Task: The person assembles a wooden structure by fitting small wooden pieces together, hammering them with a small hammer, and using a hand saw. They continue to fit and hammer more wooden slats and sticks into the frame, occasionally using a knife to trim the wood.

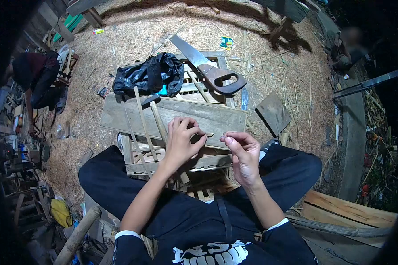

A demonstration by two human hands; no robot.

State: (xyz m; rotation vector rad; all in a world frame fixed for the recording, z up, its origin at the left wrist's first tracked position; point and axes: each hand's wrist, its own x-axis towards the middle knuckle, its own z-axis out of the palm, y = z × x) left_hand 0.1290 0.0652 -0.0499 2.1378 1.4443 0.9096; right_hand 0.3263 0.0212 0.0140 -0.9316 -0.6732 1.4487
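My left hand is curled above a grey plank, with a small pale wood sliver at its thumb and fingertips. To its right, my right hand is closed in a pinch over the plank's near edge. What sits in that pinch is too small to make out. Beside my left hand lies a hammer, its wooden handle slanting across the plank and its dark head at the far end. Thin wood strips lie left of the handle. Under the plank stands a slatted wooden bench.
A handsaw and a black plastic bag lie on the bench's far part. A square board rests on the shavings-covered ground to the right. One person sits at the left, another at the far right.
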